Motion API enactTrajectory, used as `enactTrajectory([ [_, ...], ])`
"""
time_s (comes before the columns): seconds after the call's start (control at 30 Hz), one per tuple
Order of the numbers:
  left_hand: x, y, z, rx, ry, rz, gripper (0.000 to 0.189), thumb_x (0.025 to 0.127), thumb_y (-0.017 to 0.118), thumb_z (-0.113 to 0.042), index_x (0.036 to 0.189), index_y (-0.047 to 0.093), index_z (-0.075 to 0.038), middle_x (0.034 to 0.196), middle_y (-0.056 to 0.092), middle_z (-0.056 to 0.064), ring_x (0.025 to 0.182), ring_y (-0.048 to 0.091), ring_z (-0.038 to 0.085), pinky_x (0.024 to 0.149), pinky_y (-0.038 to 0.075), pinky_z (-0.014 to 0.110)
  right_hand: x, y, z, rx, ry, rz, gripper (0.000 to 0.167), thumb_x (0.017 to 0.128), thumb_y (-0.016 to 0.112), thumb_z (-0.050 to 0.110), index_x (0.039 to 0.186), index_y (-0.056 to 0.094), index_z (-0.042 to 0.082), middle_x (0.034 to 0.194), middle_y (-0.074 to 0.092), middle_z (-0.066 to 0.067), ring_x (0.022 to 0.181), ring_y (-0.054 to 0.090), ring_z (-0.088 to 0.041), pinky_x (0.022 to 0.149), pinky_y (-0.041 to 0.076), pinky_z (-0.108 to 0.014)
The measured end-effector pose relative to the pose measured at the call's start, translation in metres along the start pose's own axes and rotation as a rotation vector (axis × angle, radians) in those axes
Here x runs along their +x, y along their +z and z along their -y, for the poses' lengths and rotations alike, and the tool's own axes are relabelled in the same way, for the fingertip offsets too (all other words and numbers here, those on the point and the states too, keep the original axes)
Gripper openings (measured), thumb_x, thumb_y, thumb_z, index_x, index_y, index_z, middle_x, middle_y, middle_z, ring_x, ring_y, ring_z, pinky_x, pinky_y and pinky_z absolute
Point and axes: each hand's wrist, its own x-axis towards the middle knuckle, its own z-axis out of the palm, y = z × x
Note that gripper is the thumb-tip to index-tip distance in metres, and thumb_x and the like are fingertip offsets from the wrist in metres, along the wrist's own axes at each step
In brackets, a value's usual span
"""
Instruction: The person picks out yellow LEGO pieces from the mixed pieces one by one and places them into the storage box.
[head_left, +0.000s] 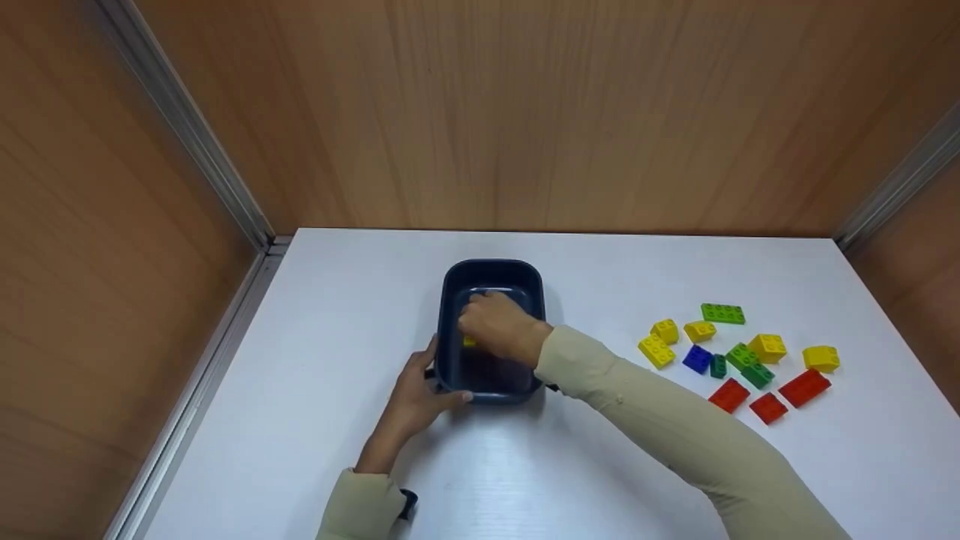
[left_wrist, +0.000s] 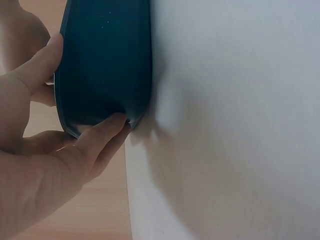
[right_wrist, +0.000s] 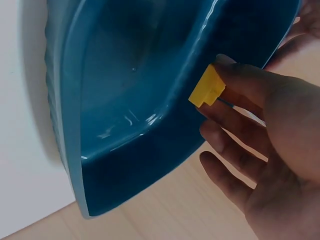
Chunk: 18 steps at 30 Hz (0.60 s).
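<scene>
A dark blue rectangular tub [head_left: 489,399] stands on the white table. The left hand [head_left: 417,397] grips it at its near left corner, thumb along the rim and fingers against the outer wall, as the left wrist view also shows. Inside the tub, the right hand [head_left: 501,325] pinches a yellow toy brick [right_wrist: 208,87] between thumb and fingers. In the right wrist view the brick is over the tub's inner side wall, and the other fingers are spread. From the head view most of this brick is hidden under the right hand.
Loose toy bricks lie on the right of the table: several yellow ones like this yellow brick [head_left: 657,351], red ones like this red brick [head_left: 805,388], a blue brick [head_left: 697,358] and green ones like this green brick [head_left: 723,313]. Wooden panels [head_left: 525,112] enclose the table's back and sides.
</scene>
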Motion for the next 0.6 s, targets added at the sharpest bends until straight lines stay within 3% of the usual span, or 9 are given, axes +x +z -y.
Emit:
enactTrajectory([
  [0.27,0.0,0.001,-0.002,0.01,-0.006,0.0,0.106,0.084,0.091,-0.015,0.168,0.026,-0.006,0.154,0.049,0.023,0.147,0.042,0.047,0.12,0.038,0.064,0.007,0.004,0.006,0.005,0.002,0.082,0.029,0.096,0.08,0.021,0.125,0.077,0.018,0.12,0.078,-0.002,0.114,0.07,-0.022,0.105,0.057,-0.04],
  [0.6,0.001,-0.001,0.0,-0.002,0.008,0.013,0.107,0.085,0.091,-0.016,0.168,0.025,-0.006,0.157,0.045,0.024,0.147,0.042,0.047,0.119,0.04,0.062,0.012,0.011,0.011,0.023,-0.003,0.173,0.025,0.097,0.079,0.025,0.12,0.078,0.015,0.115,0.077,-0.003,0.109,0.07,-0.02,0.101,0.058,-0.037],
])
